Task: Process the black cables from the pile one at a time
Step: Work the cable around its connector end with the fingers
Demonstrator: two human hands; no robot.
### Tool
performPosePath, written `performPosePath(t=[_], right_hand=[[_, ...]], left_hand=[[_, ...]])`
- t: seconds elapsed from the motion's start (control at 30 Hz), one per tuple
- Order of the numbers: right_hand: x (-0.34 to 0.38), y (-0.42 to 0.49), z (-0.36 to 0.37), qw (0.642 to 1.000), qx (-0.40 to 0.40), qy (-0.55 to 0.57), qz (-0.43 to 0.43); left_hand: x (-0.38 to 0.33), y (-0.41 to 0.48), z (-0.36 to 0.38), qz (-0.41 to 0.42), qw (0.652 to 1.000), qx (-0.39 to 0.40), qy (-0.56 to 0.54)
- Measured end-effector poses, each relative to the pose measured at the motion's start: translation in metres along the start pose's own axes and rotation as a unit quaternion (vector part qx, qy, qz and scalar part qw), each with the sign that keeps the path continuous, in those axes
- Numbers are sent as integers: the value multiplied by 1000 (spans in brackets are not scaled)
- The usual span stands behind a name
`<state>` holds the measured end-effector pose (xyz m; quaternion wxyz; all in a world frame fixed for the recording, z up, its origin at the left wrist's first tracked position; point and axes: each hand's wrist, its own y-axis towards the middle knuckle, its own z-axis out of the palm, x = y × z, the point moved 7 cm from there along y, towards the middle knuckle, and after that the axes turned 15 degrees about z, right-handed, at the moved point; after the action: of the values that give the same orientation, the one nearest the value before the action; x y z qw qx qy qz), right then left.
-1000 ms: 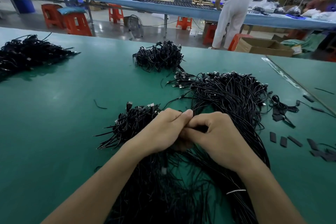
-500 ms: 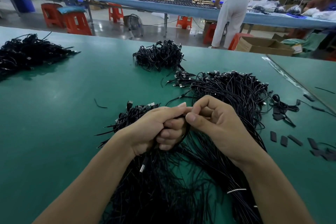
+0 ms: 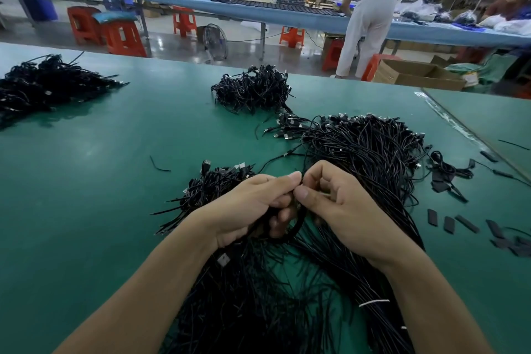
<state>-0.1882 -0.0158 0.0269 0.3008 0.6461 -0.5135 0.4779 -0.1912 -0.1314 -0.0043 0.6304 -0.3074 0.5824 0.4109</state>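
One cable [image 3: 300, 220] is pinched by left hand [image 3: 247, 207] and right hand [image 3: 347, 210] above the pile [image 3: 373, 158], and tangled neighbours could be dragged along if it is pulled.

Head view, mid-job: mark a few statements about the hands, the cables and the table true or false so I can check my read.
1. The left hand and right hand both pinch one looped black cable. True.
2. The work surface is bare wood. False: the table is green.
3. A separate cable bundle lies at the table's far left. True.
4. Short flat black pieces lie left of the hands. False: the black pieces lie to the right of the right hand.
5. A standing person is beyond the table, back to the camera. True.
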Motion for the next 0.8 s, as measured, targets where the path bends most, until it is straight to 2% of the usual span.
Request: performPosePath(t=[0.17,0.3,0.53,0.8], right_hand=[[-4,2,-4,998,-57,-29,-4],[4,-3,0,989,-136,-31,-58],[8,-8,0,982,-165,-24,-89],[2,-4,0,986,-147,14,-76]], left_hand=[[1,4,-2,3,995,-76,63],[5,5,2,-31,991,-129,9],[12,2,11,-74,989,-78,-104],[23,3,2,-95,992,-78,-10]])
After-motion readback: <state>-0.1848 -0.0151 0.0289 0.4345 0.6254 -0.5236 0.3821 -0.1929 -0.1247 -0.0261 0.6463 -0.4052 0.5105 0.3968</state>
